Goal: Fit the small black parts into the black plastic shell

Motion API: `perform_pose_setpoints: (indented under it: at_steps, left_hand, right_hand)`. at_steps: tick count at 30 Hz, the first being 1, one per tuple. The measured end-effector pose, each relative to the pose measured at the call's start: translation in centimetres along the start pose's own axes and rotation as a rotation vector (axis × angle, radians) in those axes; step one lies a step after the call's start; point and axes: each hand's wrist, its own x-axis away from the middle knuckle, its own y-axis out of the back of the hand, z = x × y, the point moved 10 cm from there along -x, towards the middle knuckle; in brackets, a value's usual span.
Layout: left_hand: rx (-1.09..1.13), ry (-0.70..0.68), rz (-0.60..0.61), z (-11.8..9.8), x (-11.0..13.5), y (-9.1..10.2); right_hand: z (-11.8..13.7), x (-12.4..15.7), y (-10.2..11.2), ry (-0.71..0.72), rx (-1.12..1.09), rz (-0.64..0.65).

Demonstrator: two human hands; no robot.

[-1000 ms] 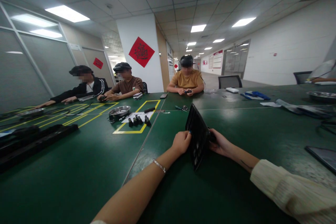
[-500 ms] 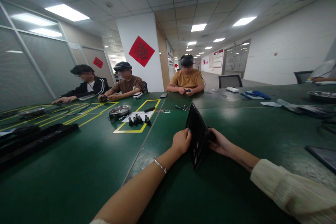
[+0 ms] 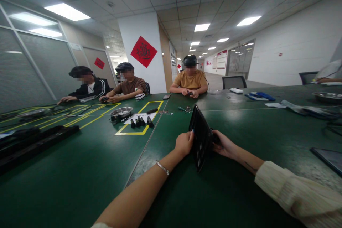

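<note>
since a second ago, a co-worker's hand [image 3: 68,99] by the table's far left side has drawn back, while the black panel [image 3: 201,139] keeps its place, upright and leaning, well in from the far edge of the table [image 3: 101,171]. both of the wearer's hands are closed on it: the left hand [image 3: 184,144] is curled, thumb against one face; the right hand [image 3: 226,145] clasps a dark lump [image 3: 214,137] behind the other. some right fingers are hidden, and i cannot tell whether the lump belongs to the panel.
</note>
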Motion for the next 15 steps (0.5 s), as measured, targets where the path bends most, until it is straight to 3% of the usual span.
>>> perform_pose_setpoints:
  at_steps: [15]
  left_hand:
    - [0.004, -0.015, 0.066, -0.16, -0.07, -0.46]
  right_hand:
    - [0.05, -0.53, 0.06, 0.023, -0.026, 0.011]
